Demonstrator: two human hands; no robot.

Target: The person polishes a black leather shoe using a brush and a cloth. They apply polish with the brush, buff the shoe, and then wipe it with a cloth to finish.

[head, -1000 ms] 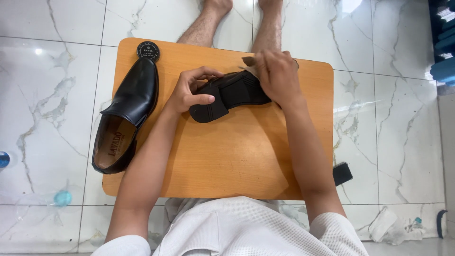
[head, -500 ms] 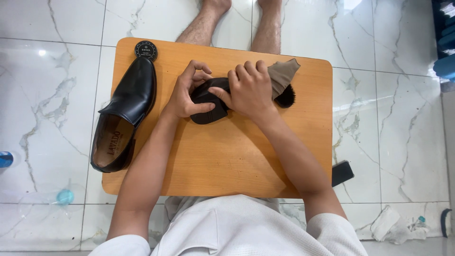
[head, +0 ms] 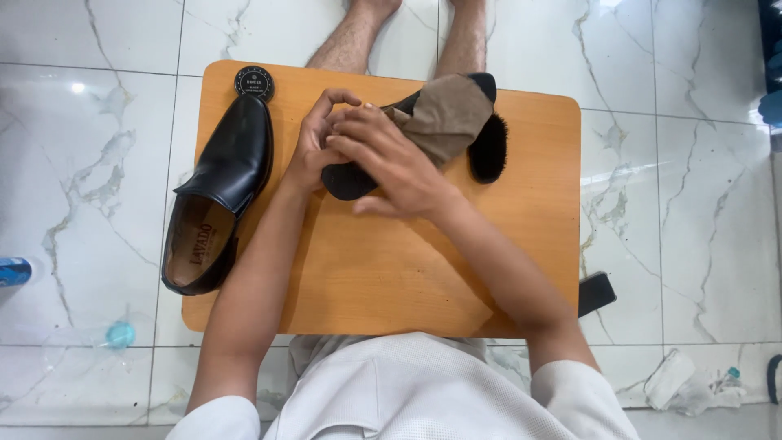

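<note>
Nearest the camera, a white ribbed shirt [head: 423,391] fills the bottom edge, and both bare forearms reach forward over the rounded orange-brown wooden tabletop [head: 391,277], which rests on a white marble tile floor [head: 676,163]. The right hand [head: 383,163] lies palm down across a black leather shoe [head: 350,179], fingers spread flat over it and pressing a tan-brown cloth [head: 444,118] against its upper. The left hand [head: 318,138] meets it from the other side, its grip curled around the same shoe, index finger arched up. This shoe sits at the tabletop's middle, toward the far edge. Just beyond the cloth lies a black bristle brush [head: 489,147]. To the left, a second black leather loafer [head: 216,195] overhangs the tabletop's edge, with a round black polish tin [head: 254,83] at its toe. Farthest off, two bare legs [head: 407,33] stretch away.
</note>
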